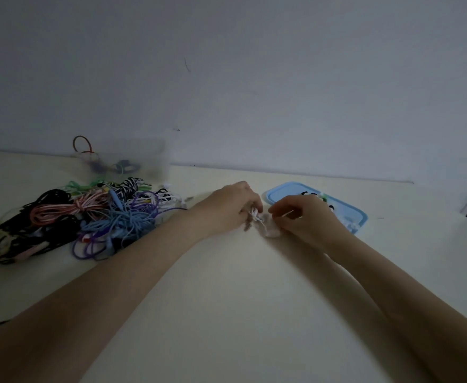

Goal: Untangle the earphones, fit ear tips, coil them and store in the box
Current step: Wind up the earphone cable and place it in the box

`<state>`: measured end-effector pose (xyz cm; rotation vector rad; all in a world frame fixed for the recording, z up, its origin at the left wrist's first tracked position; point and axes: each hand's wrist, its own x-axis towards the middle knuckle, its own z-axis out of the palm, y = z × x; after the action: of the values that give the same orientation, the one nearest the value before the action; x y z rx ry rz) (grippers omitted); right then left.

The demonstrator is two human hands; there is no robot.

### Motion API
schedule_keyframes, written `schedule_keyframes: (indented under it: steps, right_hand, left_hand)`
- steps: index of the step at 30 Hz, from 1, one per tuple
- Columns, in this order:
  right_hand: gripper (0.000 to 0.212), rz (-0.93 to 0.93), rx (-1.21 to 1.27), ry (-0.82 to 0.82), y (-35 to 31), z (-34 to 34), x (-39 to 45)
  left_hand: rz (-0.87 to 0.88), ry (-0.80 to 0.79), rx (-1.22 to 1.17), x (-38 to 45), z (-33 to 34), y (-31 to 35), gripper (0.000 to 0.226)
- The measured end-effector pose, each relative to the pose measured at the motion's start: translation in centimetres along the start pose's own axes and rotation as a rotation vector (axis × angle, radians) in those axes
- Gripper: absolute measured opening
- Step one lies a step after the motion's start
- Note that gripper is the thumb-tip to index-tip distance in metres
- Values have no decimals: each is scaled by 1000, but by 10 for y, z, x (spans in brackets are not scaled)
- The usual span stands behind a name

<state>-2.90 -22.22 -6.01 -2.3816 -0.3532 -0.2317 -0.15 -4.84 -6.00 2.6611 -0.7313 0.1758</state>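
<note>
A thin white earphone cord (257, 217), bunched into a small knot of loops, sits low over the middle of the pale cream surface (240, 299), held between both hands. The left hand (226, 208) comes in from the left with its fingers curled down over the cord, its grip clamped on the white loops at the fingertips. The right hand (306, 217) meets it from the other side, thumb and fingers pinched together on the same cord, a short strand showing between them (the dim light blurs the small pale piece just below the hands, so what it is cannot be told). Just behind the right hand lies a flat light-blue plastic lid (282, 193) with rounded corners, carrying a few small black and white bits that are partly hidden by the hand. To the left, well apart from the hands, spreads a tangled heap of coloured earphone cables (94, 219): black, pink, light blue, purple, green and a black-and-white striped one. Behind that heap, against the wall, stands a clear frosted plastic box (144, 158) with some cords inside and a red loop rising over its rim. The plain grey-white wall (254, 78) fills the upper half of the view, and the room is dim.
</note>
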Motion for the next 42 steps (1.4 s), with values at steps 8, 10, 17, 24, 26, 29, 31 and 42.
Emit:
schedule_keyframes:
  steps: [8, 10, 17, 24, 26, 29, 31, 42]
  right_hand:
    - [20, 110, 619, -18, -37, -7, 10]
    - [17, 38, 594, 50, -58, -10, 25]
    - [7, -117, 561, 67, -135, 27, 100]
    - [22, -67, 596, 13, -177, 100, 148]
    - [31, -24, 540, -7, -177, 109, 155]
    - [28, -56, 339, -13, -169, 104, 154]
    - [21, -140, 237, 1, -159, 92, 146]
    - [25, -29, -58, -344, -107, 73, 83]
  left_hand:
    - [53, 197, 138, 8, -61, 17, 15]
    - [63, 234, 208, 6, -89, 16, 18]
    - [-133, 385, 308, -20, -151, -41, 24]
    - [-375, 388, 401, -34, -159, -118, 24]
    - [-461, 272, 361, -33, -152, -128, 26]
    - [-546, 154, 317, -34, -140, -136, 42]
    - [-504, 226, 304, -38, -135, -134, 40]
    - [-306, -52, 28, -65, -103, -60, 20]
